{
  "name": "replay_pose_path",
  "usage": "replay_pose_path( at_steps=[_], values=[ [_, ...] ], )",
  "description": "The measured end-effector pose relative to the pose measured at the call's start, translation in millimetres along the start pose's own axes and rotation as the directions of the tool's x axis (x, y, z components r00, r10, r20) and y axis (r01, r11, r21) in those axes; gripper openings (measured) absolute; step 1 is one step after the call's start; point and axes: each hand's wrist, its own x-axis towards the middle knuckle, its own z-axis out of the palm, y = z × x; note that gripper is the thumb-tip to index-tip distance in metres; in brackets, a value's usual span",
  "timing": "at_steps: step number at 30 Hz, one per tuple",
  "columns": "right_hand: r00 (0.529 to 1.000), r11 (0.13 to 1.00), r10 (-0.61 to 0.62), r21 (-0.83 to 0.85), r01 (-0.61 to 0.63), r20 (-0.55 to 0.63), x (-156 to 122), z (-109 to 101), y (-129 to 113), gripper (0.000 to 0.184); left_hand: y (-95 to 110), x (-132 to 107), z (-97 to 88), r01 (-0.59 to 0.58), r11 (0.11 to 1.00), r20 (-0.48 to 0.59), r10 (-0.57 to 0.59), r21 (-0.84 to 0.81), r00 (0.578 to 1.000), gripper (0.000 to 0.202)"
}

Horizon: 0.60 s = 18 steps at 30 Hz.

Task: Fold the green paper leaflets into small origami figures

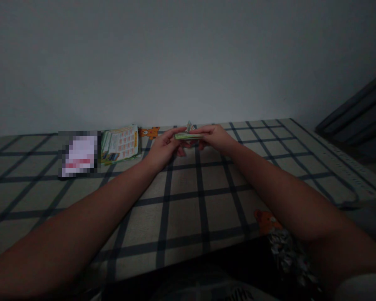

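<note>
Both my hands meet over the far middle of the table. My left hand [166, 145] grips the left end of a thin, greenish folded paper [189, 136], with its thumb and fingers closed on it. At the other end, the fingers of my right hand [213, 136] pinch the same folded paper. Its layered edge faces me, and the print on it is too dark to read. Just behind the hands, a small crumpled or folded paper piece [190, 125] sticks up; whether it belongs to the held paper I cannot tell.
A stack of printed leaflets [121, 144] lies to the left, beside a phone-like object [80, 154] whose bright face is pixelated. A checked tablecloth [181, 209] with bear prints covers the table. The wall [188, 62] rises behind. Silvery crumpled material [290, 255] shows near my right elbow.
</note>
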Motion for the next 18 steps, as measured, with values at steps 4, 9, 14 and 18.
replay_pose_path(
  at_steps=[4, 9, 14, 18],
  values=[
    [1.0, 1.0, -0.007, 0.004, 0.007, -0.016, -1.9, 2.7, 0.0, 0.021, -2.3, 0.8, -1.1, -0.012, 0.999, 0.008, 0.012, 0.05, 1.0, 0.037],
    [1.0, 0.997, -0.017, 0.073, 0.016, 0.006, -0.4, 3.7, 3.0, 0.014, -5.8, 2.9, -2.1, -0.002, 1.0, -0.017, 0.002, 0.03, 1.0, 0.033],
    [0.999, 0.995, 0.034, 0.094, -0.033, -0.015, 0.2, 3.5, 0.8, 0.011, -1.6, 1.3, 0.0, 0.037, 0.998, 0.006, -0.037, -0.047, 0.999, 0.042],
    [0.999, 0.994, 0.047, 0.102, -0.047, -0.002, -2.4, 4.2, -2.2, 0.009, 2.1, -0.4, 0.9, 0.044, 0.995, -0.005, -0.044, -0.087, 0.999, 0.032]
  ],
)
